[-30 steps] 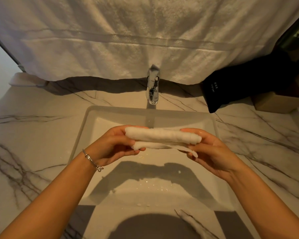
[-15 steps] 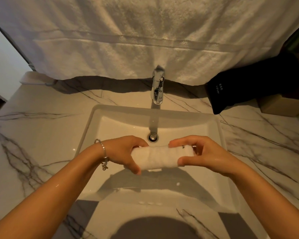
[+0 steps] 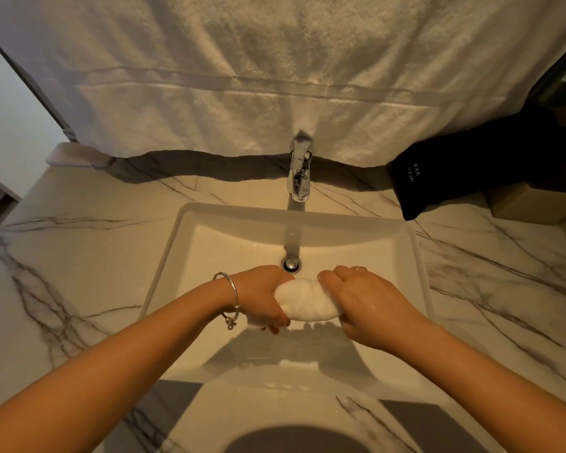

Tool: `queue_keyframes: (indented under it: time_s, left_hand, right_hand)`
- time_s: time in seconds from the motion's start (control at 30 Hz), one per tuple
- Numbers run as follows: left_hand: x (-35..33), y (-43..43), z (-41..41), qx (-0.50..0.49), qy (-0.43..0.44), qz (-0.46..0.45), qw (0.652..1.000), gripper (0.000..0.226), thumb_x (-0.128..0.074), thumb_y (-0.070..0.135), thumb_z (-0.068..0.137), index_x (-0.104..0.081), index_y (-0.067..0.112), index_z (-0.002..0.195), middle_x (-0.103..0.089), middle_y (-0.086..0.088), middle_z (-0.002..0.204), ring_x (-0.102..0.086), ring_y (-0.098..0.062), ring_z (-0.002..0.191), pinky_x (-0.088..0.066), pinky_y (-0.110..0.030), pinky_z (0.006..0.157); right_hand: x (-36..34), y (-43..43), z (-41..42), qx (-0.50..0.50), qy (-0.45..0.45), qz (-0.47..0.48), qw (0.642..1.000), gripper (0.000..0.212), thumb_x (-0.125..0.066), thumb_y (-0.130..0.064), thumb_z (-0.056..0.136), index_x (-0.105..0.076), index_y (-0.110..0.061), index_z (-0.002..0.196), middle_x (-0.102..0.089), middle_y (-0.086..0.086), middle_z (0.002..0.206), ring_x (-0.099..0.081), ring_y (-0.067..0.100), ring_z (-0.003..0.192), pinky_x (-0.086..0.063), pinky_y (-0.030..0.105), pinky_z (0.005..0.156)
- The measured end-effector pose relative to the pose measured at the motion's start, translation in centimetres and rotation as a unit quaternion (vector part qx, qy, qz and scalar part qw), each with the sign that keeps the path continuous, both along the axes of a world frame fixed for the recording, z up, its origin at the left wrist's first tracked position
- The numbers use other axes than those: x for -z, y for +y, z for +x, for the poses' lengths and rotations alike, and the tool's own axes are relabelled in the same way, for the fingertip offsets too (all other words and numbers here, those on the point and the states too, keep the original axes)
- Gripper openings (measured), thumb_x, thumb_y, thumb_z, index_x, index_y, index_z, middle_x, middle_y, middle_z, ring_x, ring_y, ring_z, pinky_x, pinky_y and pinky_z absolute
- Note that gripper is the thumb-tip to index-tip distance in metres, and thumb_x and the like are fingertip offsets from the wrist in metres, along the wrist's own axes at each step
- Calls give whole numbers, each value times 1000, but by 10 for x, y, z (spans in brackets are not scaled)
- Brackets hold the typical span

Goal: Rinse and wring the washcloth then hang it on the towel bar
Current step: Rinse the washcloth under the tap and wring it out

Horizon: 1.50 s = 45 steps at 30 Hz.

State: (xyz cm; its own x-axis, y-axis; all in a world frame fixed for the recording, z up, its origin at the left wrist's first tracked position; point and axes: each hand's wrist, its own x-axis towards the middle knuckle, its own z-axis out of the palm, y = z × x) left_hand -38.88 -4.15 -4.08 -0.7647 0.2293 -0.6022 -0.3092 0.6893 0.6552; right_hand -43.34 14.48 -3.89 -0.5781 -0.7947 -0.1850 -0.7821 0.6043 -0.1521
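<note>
Both hands — left hand (image 3: 264, 297), right hand (image 3: 370, 305) — clamp the rolled washcloth (image 3: 306, 300) between them over the sink (image 3: 164, 266) — a lopsided twist could fling drips onto the bench (image 3: 79, 256) beside them.

I grip the rolled white terry washcloth (image 3: 307, 299) over the white rectangular ceramic sink (image 3: 183, 256) — my left hand (image 3: 264, 297) fisted around one end, my right hand (image 3: 366, 302) around the other. A thin silver bracelet (image 3: 232, 297) circles my left wrist. Past my knuckles sit the round metal drain (image 3: 291, 263) and the chrome faucet (image 3: 299, 173). A big white towel (image 3: 275, 70) hangs behind it, and a black fabric pouch (image 3: 471, 165) lies on the veined marble tabletop (image 3: 79, 243) at right.
</note>
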Motion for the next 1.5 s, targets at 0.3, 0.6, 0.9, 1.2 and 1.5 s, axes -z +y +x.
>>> queue_keyframes:
  time_s: [0.3,0.6,0.9,1.2,1.5]
  left_hand:
    - [12,7,-2,144,353,-246,891,37,-51,12,77,-51,17,113,-63,-11,103,-59,-34,86,-36,-30,58]
    - [17,13,-6,88,386,-191,898,49,-55,0,68,-50,13,115,-61,-9,106,-60,-31,87,-43,-32,58]
    - [-5,1,-11,120,-116,59,984,25,-80,12,63,-65,15,84,-65,2,79,-62,-11,74,-51,-33,81]
    - [4,18,-12,76,70,-113,988,34,-74,31,70,-59,12,93,-63,-5,81,-61,-16,69,-44,-23,59]
    - [4,27,-22,141,336,-330,871,38,-56,14,76,-50,12,113,-64,-11,106,-61,-34,92,-36,-31,62]
  right_hand:
    - [0,-1,-7,223,-527,-88,815,24,-46,-8,58,-54,2,79,-51,15,65,-45,18,48,-34,21,44]
    - [2,7,-2,217,-660,-114,710,21,-61,-16,69,-57,-10,88,-60,6,70,-54,18,60,-44,22,53]
    - [14,8,-10,-53,166,-113,978,37,-74,1,46,-60,-12,78,-60,4,66,-51,23,52,-35,28,41]
    - [-1,6,-14,60,42,-10,997,36,-64,-23,70,-54,-14,103,-65,8,95,-61,30,80,-40,30,56]
    - [9,5,3,306,-572,-164,743,11,-56,-3,66,-53,-7,76,-48,5,52,-35,8,35,-27,19,39]
